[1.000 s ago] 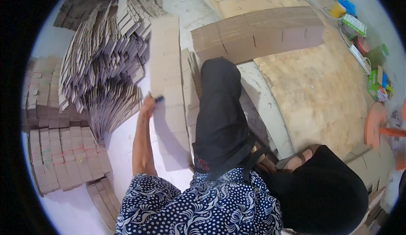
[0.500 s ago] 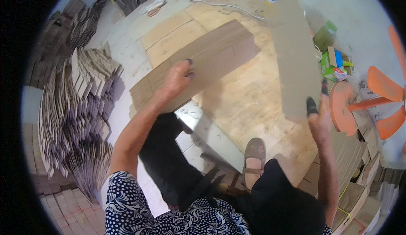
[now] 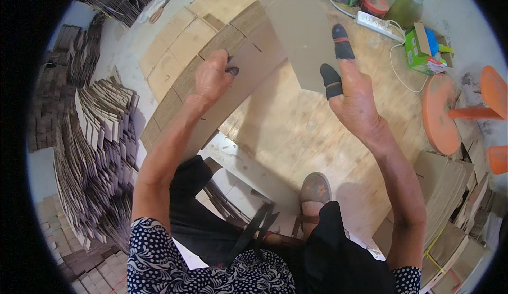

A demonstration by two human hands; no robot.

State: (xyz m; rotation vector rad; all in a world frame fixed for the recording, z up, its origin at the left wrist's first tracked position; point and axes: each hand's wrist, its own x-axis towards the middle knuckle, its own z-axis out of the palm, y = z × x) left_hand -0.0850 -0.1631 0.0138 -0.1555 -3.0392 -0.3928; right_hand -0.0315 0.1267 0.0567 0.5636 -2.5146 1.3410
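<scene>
My left hand (image 3: 212, 77) is curled over a long stack of brown cardboard pieces (image 3: 254, 56), with dark-covered fingertips against its side. The stack lies slantwise on the pale wooden board and has short slits in it. At its right end, a flat cardboard sheet (image 3: 293, 24) stands tilted, its upper end cut off by the frame. My right hand (image 3: 357, 90) holds the sheet by its right edge. Black covers sit on my right thumb and index finger; the other fingers are hidden. My left forearm crosses the near end of the stack.
The wooden board (image 3: 296, 130) has my shoe (image 3: 316, 191) at its near side. Heaps of folded cardboard (image 3: 100, 156) rise at left. A white power strip (image 3: 378, 24), a green box (image 3: 423, 53) and an orange stand (image 3: 442, 114) are at right. More cardboard (image 3: 439, 183) leans at lower right.
My right hand has swung left and away from me with the sheet, bringing it to the stack's far end. My left hand has stayed on the stack. The view has shifted somewhat.
</scene>
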